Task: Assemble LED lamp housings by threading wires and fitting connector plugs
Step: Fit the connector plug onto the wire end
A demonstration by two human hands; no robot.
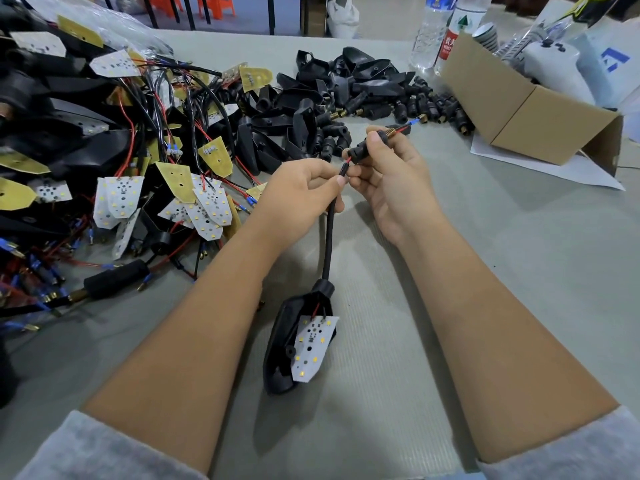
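Above the black plastic lamp housing [287,344], which lies on the grey table [485,271] between the forearms, both hands are raised and working; the black sheathed cable [329,237] is seen running up from the housing neck to the left hand [301,192]; its upper end is pinched there between thumb and curled fingers; the right hand [388,174], just beside the left, is curled round the black cylindrical connector plug [363,148] with a brass spring tip; a thin red wire [403,129] is seen emerging past the spring end, ending in a small blue terminal [414,123]; a short red stretch is also visible between cable end and plug.

White LED board [313,344] is seated in the housing, its red lead already attached; step judged: wire threaded through plug, plug not yet seated on the cable end.

Next move, judged: plug to be slid down the wire onto the sheath; slack to be taken up at the terminal end; alignment needed so the wire is not kinked or pinched at the plug mouth.

Left of the housing, a heap of wired LED boards [121,199] is piled; beyond the hands, loose black housings and plugs [346,88]; far right of them, an open cardboard box [533,109] and clear water bottles [433,29].
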